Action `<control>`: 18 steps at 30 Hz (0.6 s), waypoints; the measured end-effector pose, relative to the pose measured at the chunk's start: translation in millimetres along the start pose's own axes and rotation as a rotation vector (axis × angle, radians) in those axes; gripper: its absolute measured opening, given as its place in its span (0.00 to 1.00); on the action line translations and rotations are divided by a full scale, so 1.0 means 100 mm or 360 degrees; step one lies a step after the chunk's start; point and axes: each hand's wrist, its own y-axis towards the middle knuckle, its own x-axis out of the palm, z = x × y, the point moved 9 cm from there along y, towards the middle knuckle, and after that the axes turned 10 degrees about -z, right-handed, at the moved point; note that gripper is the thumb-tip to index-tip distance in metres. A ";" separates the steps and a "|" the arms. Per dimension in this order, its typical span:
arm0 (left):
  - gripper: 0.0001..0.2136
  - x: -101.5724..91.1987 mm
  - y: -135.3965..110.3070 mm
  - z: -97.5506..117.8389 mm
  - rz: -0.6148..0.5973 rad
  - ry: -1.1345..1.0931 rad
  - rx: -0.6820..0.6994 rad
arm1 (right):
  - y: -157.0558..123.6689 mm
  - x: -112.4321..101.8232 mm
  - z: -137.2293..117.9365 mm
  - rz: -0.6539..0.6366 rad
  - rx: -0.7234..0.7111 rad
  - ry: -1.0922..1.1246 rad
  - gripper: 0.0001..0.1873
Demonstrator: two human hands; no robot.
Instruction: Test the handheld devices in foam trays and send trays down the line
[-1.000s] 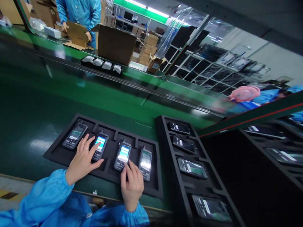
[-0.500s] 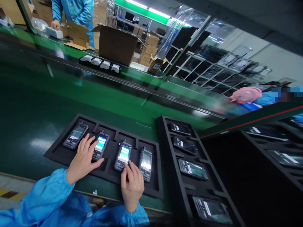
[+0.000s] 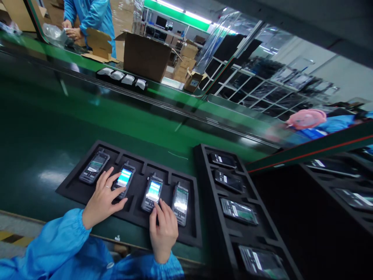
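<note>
A black foam tray point(image 3: 135, 212) lies on the green belt and holds several handsets in a row. My left hand point(image 3: 102, 198) rests open on the second handset point(image 3: 124, 179), with fingers spread over its lower part and its screen lit. My right hand point(image 3: 163, 229) lies over the bottom of the third handset point(image 3: 152, 192), fingertips touching just below its lit screen. The first handset point(image 3: 94, 167) and the fourth handset point(image 3: 180, 200) sit untouched in their slots. Both my sleeves are blue.
A second foam tray point(image 3: 215, 217) with several handsets stands to the right, and more trays point(image 3: 335, 182) lie beyond it. Across the belt sit a small tray of white items point(image 3: 122, 79), a cardboard box point(image 3: 145, 56), and a person in blue point(image 3: 87, 19) handling packaging.
My hands stay on the same two handsets; the left fingers have curled in slightly. The person across the belt has shifted left, hands now at a clear bag.
</note>
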 end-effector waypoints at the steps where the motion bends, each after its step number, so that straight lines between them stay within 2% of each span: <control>1: 0.07 -0.02 -0.01 0.01 0.0028 -0.0010 0.0011 | 0.00 0.00 0.00 -0.0001 0.0001 -0.0001 0.10; 5: 0.07 -0.04 0.00 0.06 0.0081 -0.0020 0.0047 | 0.00 0.00 -0.01 0.0000 -0.0007 -0.0010 0.10; 13: 0.08 0.02 0.03 0.04 -0.0029 0.0067 0.0023 | 0.01 -0.01 0.00 0.0009 0.0009 0.0012 0.11; 18: 0.08 0.04 0.01 -0.02 -0.0047 -0.0012 -0.0006 | 0.02 -0.01 0.00 0.0019 0.0012 0.0026 0.10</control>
